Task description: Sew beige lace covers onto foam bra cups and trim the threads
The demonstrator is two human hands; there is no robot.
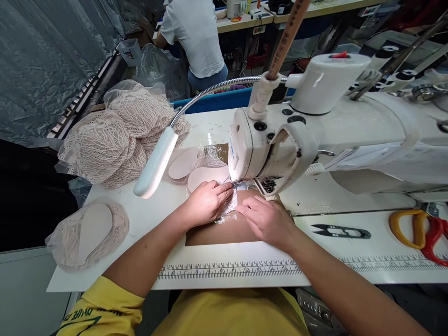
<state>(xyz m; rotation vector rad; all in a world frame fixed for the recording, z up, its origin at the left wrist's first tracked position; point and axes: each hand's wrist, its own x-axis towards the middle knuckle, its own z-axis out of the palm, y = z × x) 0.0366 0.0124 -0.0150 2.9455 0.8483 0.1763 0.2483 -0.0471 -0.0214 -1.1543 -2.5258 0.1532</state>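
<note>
My left hand (pixel 207 201) lies on a piece of beige lace (pixel 229 205) just left of the needle of the white sewing machine (pixel 280 144), its fingers pressed together on the fabric. My right hand (pixel 268 219) rests flat on the lace just to the right, fingers stretched toward the presser foot (pixel 237 184). Behind the needle lie sewn beige cups (pixel 196 170).
A heap of lace cups (pixel 115 135) sits at the back left, another small stack (pixel 87 233) at the front left. Thread snips (pixel 341 231) and orange and red scissors (pixel 418 231) lie to the right. A gooseneck lamp (pixel 156 163) hangs over the left. Another person (pixel 196 37) sits beyond.
</note>
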